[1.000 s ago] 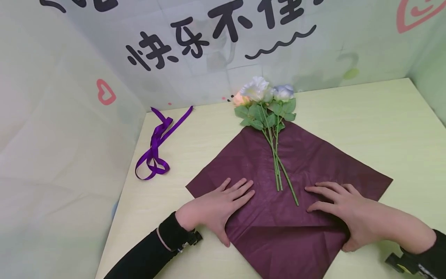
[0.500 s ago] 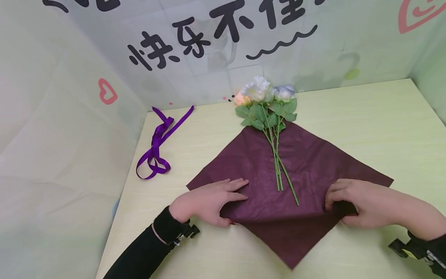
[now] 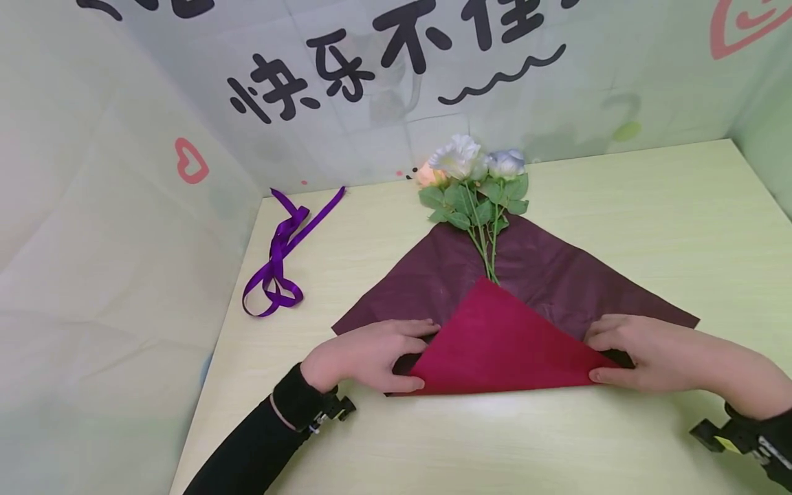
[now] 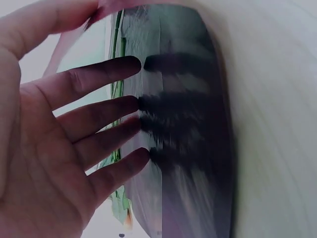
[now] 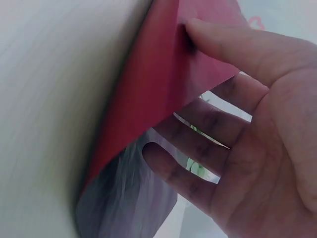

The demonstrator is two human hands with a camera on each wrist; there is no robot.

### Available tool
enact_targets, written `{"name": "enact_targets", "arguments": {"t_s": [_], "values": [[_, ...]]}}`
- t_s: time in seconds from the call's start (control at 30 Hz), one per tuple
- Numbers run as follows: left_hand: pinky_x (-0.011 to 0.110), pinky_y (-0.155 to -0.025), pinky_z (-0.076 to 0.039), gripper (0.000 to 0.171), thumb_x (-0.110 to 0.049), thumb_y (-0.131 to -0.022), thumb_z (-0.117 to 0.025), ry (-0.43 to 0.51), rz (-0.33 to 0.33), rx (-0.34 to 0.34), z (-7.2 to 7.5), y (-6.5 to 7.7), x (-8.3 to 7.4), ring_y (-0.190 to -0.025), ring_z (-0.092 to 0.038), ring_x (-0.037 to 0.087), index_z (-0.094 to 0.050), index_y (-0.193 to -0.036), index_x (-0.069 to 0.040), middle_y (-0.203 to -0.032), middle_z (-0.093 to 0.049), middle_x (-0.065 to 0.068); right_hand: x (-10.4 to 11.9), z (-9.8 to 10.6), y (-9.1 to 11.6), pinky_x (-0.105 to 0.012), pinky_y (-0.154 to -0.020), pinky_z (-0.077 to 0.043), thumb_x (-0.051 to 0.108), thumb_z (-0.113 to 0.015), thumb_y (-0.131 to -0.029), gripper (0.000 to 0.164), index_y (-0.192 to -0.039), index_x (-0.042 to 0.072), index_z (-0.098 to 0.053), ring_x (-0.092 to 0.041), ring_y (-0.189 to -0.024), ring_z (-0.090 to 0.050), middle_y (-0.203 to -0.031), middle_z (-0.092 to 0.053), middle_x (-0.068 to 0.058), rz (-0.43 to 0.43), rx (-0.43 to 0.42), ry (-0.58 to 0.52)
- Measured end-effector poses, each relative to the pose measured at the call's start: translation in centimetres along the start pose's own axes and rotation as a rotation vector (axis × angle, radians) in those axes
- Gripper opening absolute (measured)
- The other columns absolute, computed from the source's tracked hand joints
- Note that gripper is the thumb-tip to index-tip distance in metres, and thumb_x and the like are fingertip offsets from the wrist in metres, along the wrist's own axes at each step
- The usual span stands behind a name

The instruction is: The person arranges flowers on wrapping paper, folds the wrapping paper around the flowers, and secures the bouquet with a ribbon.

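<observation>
A sheet of wrapping paper, dark plum inside, lies on the table with its near corner folded up into a crimson flap. Artificial flowers, white, lilac and peach, rest on its far corner; the flap covers their lower stems. My left hand holds the fold's left end, thumb on the crimson side. In the left wrist view its fingers reach onto the dark inner face. At the right end, my right hand has the flap between thumb and fingers; the right wrist view shows the thumb pressing the crimson face.
A loosely looped purple ribbon lies on the pale table at the left. A printed backdrop with black characters stands along the back edge, with side panels at left and right.
Both hands have taken hold of the paper and folded its near corner up and away, turning the crimson side out over the stems. Flowers and ribbon stay in place.
</observation>
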State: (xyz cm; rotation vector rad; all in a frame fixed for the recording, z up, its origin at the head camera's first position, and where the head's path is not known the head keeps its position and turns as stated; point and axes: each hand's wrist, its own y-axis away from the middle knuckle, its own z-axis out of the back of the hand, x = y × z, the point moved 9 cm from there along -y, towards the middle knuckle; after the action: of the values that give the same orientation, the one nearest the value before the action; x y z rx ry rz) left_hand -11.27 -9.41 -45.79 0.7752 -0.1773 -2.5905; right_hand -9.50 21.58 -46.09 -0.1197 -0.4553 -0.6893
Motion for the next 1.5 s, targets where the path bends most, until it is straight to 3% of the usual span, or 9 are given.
{"name": "enact_targets", "arguments": {"t_s": [0.17,0.3,0.47,0.67,0.8,0.97,1.17,1.33,1.5], "values": [[0.041,-0.128,-0.036,0.026,-0.028,-0.109,-0.068,0.021,-0.002,-0.038,0.2,-0.2,0.3,-0.156,-0.045,0.037,-0.079,-0.12,-0.007,-0.154,-0.063,0.016,-0.1,0.3,-0.3,-0.04,-0.087,-0.063,0.032,-0.089,-0.094,0.014,-0.105,0.027,-0.08,-0.022,-0.109,-0.072,-0.11,-0.069,0.022,0.027,-0.047,0.004],[0.036,-0.12,-0.045,0.017,-0.022,-0.109,-0.07,0.006,0.005,-0.111,0.6,-0.5,0.7,-0.138,-0.061,0.03,-0.078,-0.11,-0.008,-0.123,-0.078,0.005,-0.2,0.5,-0.5,-0.033,-0.081,-0.062,0.027,-0.089,-0.094,0.015,-0.1,0.032,-0.077,-0.013,-0.101,-0.071,-0.104,-0.065,0.028,0.069,-0.079,-0.014],[0.029,-0.097,-0.054,0.024,-0.02,-0.108,-0.071,0.021,0.033,-0.21,1.4,-0.8,1.5,-0.101,-0.065,0.016,-0.065,-0.085,-0.017,-0.084,-0.064,-0.008,-0.7,0.6,-0.8,-0.021,-0.068,-0.05,0.017,-0.088,-0.094,0.027,-0.091,0.034,-0.067,0.003,-0.082,-0.054,-0.09,-0.051,0.03,0.096,-0.1,-0.088],[0.024,-0.066,-0.042,0.034,-0.019,-0.107,-0.071,0.059,0.087,-0.265,2.0,-1.0,2.5,-0.066,-0.044,0.009,-0.053,-0.079,-0.019,-0.072,-0.05,-0.004,-1.6,1.0,-1.2,-0.02,-0.065,-0.047,0.015,-0.087,-0.095,0.028,-0.09,0.032,-0.066,0.007,-0.08,-0.046,-0.089,-0.049,0.027,0.054,-0.108,-0.105],[0.025,-0.066,-0.041,0.034,-0.02,-0.106,-0.073,0.016,0.152,-0.319,2.5,-1.3,3.4,-0.069,-0.044,0.009,-0.053,-0.079,-0.018,-0.068,-0.044,-0.005,-2.1,1.3,-1.5,-0.02,-0.063,-0.045,0.013,-0.088,-0.093,0.033,-0.086,0.032,-0.062,0.007,-0.076,-0.043,-0.085,-0.045,0.026,0.01,-0.139,-0.074],[0.028,-0.067,-0.045,0.024,-0.022,-0.104,-0.075,-0.015,0.245,-0.366,2.8,-1.6,4.5,-0.075,-0.05,0.013,-0.061,-0.085,-0.015,-0.067,-0.05,-0.007,-3.0,1.3,-1.8,-0.02,-0.058,-0.037,0.013,-0.09,-0.091,0.042,-0.08,0.029,-0.052,0.007,-0.064,-0.033,-0.075,-0.036,0.023,-0.052,-0.16,-0.085],[0.029,-0.067,-0.046,0.022,-0.026,-0.104,-0.075,-0.033,0.311,-0.374,2.7,-2.0,5.4,-0.073,-0.052,0.013,-0.065,-0.089,-0.014,-0.07,-0.055,-0.008,-4.3,0.9,-1.8,-0.022,-0.056,-0.038,0.022,-0.09,-0.092,0.033,-0.085,0.027,-0.059,0.006,-0.056,-0.036,-0.07,-0.043,0.023,-0.154,-0.109,-0.128],[0.027,-0.067,-0.05,0.022,-0.034,-0.104,-0.077,0.026,0.32,-0.337,2.2,-2.1,5.4,-0.07,-0.056,0.008,-0.068,-0.096,-0.015,-0.068,-0.058,-0.011,-4.4,0.6,-1.8,-0.022,-0.058,-0.046,0.031,-0.088,-0.096,0.025,-0.094,0.026,-0.064,0.004,-0.058,-0.048,-0.075,-0.056,0.024,-0.183,-0.055,-0.223],[0.027,-0.069,-0.051,0.031,-0.042,-0.099,-0.083,0.057,0.282,-0.304,1.8,-2.2,4.5,-0.073,-0.056,0.007,-0.069,-0.102,-0.014,-0.075,-0.06,-0.011,-3.8,-0.2,-1.8,-0.024,-0.06,-0.048,0.039,-0.086,-0.097,0.028,-0.103,0.022,-0.064,0.004,-0.061,-0.052,-0.079,-0.058,0.023,-0.181,0.031,-0.275]]}}
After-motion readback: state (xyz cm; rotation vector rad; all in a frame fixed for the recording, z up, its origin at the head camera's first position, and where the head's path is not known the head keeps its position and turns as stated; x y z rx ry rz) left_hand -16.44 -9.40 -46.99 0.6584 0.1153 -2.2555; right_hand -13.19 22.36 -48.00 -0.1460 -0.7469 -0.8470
